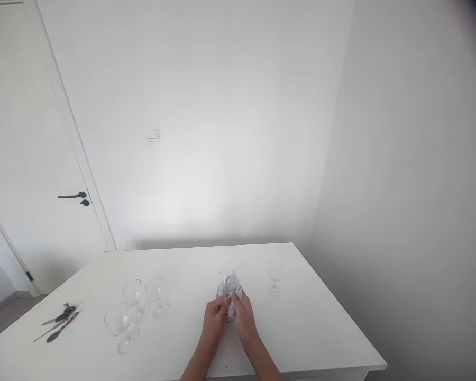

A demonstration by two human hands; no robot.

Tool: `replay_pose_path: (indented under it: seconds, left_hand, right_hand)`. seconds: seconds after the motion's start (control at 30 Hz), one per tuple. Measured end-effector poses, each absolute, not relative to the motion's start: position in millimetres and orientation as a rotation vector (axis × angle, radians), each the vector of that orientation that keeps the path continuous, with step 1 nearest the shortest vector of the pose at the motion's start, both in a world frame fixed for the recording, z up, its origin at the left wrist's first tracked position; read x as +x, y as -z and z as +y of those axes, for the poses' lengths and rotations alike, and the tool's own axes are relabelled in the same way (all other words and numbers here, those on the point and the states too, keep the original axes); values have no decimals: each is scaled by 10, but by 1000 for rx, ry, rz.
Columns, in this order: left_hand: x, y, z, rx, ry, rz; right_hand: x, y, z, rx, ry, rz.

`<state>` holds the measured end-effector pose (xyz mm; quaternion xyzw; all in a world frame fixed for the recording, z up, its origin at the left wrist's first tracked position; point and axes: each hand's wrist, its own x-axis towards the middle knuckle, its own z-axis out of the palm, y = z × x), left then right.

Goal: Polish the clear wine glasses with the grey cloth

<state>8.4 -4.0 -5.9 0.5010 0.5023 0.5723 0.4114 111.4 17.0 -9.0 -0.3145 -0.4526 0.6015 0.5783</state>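
A clear stemmed glass point(226, 275) is between my hands near the table's front, with a pale grey cloth point(238, 292) bunched around its bowl. My left hand point(214, 313) is closed, thumb and fingers pinched at the glass around its stem. My right hand point(244, 315) is closed on the cloth and presses it against the side of the glass. The fingers hide most of the stem, and part of the foot shows below them. Whether the foot touches the table I cannot tell.
On the white table point(317, 338), one stemmed glass point(275, 271) stands at the right. Three more, a front glass point(117, 320), a back glass point(132, 292) and another glass point(154, 288), stand at the left. Scissors and other metal tools point(65, 315) lie at the far left.
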Motion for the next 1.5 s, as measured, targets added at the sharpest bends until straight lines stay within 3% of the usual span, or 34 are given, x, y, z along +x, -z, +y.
replay_pose_path:
  seconds: [0.23, 0.4, 0.73, 1.03, 1.3, 1.5]
  left_hand:
    - [40, 64, -32, 1266, -1516, 1393]
    - [54, 121, -40, 1268, -1476, 1523]
    - [78, 196, 13, 1540, -1502, 1442]
    - [23, 95, 20, 1431, -1499, 1488]
    - [-37, -41, 106, 1080, -1539, 872]
    - [-64, -81, 208, 1243, -1404, 934]
  right_hand:
    - [1307, 249, 24, -897, -1410, -1259]
    - [1379, 75, 53, -805, -1241, -1559]
    - [1498, 138, 153, -863, -1136, -1652]
    - [1547, 218, 323, -721, -1478, -1402]
    - [1539, 108, 195, -638, -1914, -975]
    - [1581, 24, 194, -649, -1918, -1165]
